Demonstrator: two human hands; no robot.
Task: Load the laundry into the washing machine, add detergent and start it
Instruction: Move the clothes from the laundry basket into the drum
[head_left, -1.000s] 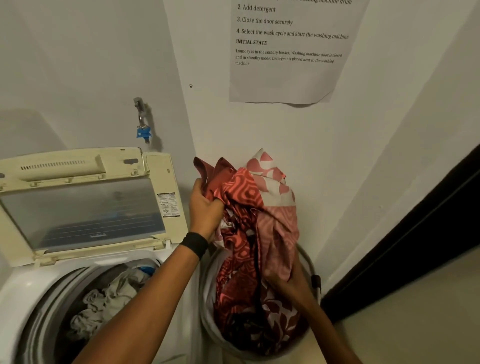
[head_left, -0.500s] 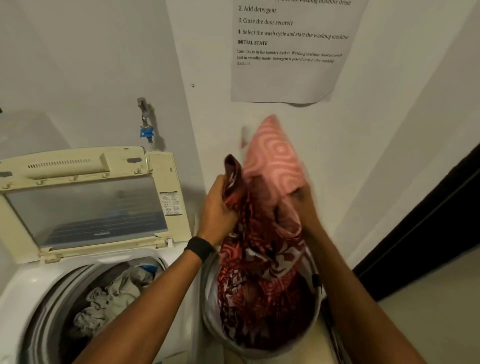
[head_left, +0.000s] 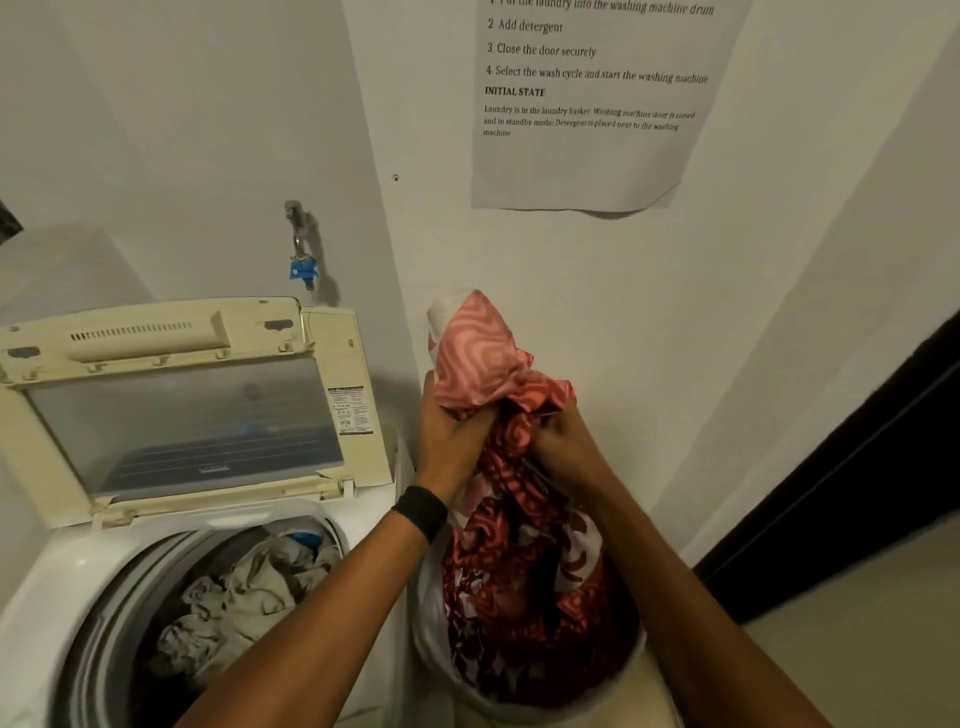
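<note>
**Q:** Where does the laundry lie?

**A:** A red and pink patterned cloth (head_left: 485, 358) is held above the white laundry basket (head_left: 430, 618), at centre right. Its lower length hangs down into the basket, which is filled with the same dark red fabric. Pale, crumpled garments (head_left: 244, 597) lie in the drum of the washing machine (head_left: 47, 587), at near left.

**Q:** And the hands?

**A:** The left hand (head_left: 448, 436) is clenched round the bunched cloth from the left, and the right hand (head_left: 566, 447) grasps it from the right. The two are close together, and a pink corner of the cloth stands up above them. A black wristband (head_left: 422, 512) circles the left wrist.

**Q:** How does the machine stand?

**A:** Its cream lid (head_left: 182, 415), with a clear window, is raised and leans toward the far wall. The basket stands just beside the machine, on its right.

**Q:** What else is there?

**A:** A tap (head_left: 300, 244) with a blue tag is on the wall above the lid. A printed sheet (head_left: 582, 156) is fixed to the wall at far right.
</note>
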